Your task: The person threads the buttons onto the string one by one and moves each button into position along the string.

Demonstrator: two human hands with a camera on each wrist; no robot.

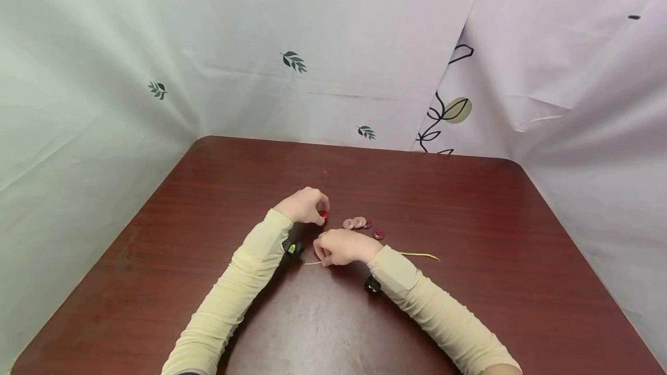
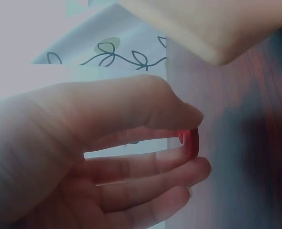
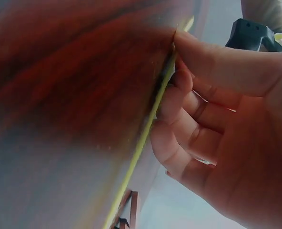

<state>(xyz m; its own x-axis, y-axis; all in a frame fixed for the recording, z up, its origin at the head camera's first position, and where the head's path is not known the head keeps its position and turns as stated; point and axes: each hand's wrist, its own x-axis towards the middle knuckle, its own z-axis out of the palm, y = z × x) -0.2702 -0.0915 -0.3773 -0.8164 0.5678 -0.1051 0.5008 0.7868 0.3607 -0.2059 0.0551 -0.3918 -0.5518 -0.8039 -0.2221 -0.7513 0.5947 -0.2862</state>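
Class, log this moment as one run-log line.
left hand: pinches red button | right hand: pinches yellow cord on table | spare buttons: nearby

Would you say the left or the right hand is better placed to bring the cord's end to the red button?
Probably the right hand: its fingers already pinch the yellow cord, while the left hand holds the red button close by.

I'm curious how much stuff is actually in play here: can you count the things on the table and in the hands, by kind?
Red button, pinched in the left hand: 1
Pinkish and dark red buttons in a loose group on the table: about 4, some overlapping, so the count is not sure
Yellow cord, held by the right hand: 1
Total: about 6
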